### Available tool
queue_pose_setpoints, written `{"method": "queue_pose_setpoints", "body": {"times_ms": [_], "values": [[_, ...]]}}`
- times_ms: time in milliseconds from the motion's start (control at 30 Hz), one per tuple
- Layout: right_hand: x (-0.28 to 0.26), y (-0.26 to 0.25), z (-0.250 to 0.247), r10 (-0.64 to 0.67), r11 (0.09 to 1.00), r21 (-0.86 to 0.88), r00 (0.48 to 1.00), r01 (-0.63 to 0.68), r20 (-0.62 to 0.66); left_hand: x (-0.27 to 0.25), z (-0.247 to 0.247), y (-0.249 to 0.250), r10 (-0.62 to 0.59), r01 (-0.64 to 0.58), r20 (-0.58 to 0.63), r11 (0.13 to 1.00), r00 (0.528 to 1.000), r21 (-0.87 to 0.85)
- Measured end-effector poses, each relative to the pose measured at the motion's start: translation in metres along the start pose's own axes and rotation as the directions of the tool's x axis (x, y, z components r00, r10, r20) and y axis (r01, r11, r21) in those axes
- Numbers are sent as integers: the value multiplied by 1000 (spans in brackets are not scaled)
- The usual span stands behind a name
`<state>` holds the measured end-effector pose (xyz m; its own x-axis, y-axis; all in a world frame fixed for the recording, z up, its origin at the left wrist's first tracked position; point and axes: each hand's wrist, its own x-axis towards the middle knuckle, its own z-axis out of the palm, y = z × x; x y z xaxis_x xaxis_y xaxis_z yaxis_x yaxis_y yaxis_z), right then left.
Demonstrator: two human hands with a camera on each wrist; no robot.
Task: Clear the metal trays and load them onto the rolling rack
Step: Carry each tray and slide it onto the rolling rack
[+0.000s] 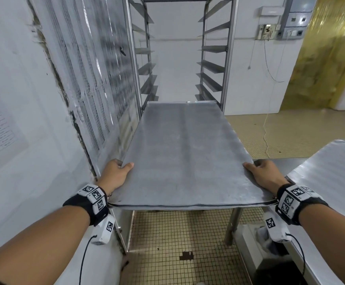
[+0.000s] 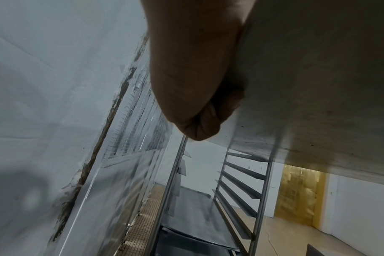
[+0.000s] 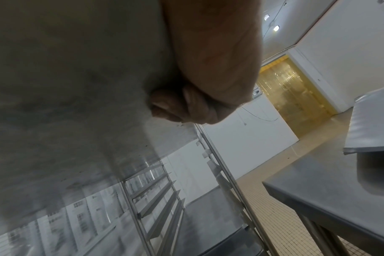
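Observation:
I hold a large flat metal tray [image 1: 185, 153] level in front of me, its far edge at the mouth of the rolling rack [image 1: 216, 50]. My left hand [image 1: 117, 173] grips the tray's left edge near the near corner, thumb on top and fingers curled beneath [image 2: 200, 124]. My right hand [image 1: 264, 173] grips the right edge the same way, fingers curled under [image 3: 186, 107]. The tray's underside [image 2: 307, 86] fills the upper part of both wrist views. Lower in the rack lie other trays [image 2: 193, 216]. The rack's upper slide rails [image 1: 210, 67] stand bare.
A steel table [image 3: 318, 199] stands on my right with another tray [image 1: 331, 171] on it. A white wall and a wire-mesh panel [image 1: 97, 64] run close along the left. A cable [image 1: 267, 128] hangs from wall sockets beyond the rack. A yellow strip curtain [image 1: 331, 58] is far right.

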<state>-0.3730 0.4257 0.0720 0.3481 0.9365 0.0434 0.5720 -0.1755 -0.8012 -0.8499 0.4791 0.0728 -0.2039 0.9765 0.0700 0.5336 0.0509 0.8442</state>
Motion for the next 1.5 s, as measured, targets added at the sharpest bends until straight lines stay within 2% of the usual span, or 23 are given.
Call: {"method": "queue_pose_setpoints", "body": {"times_ms": [233,500,633,1000,1133,1500], "values": [[51,9,17,13,1000,9,1000,-13,-5,52,26,-10,-8,8,1,1000,1000,-7],[105,-9,40,15,1000,21,1000,-15,-6,117,49,-13,-39,39,-19,999,999,12],[147,3,55,68,994,81,998,-69,11,149,60,-13,-48,49,-24,998,999,41],[230,-27,71,40,998,-42,998,-42,-50,231,86,11,-85,87,-20,994,996,65],[263,-27,78,70,997,19,997,-70,-30,257,90,21,-106,106,-9,993,994,56],[305,-57,73,84,995,-57,996,-83,26,303,88,48,-124,120,27,986,992,118]]}}
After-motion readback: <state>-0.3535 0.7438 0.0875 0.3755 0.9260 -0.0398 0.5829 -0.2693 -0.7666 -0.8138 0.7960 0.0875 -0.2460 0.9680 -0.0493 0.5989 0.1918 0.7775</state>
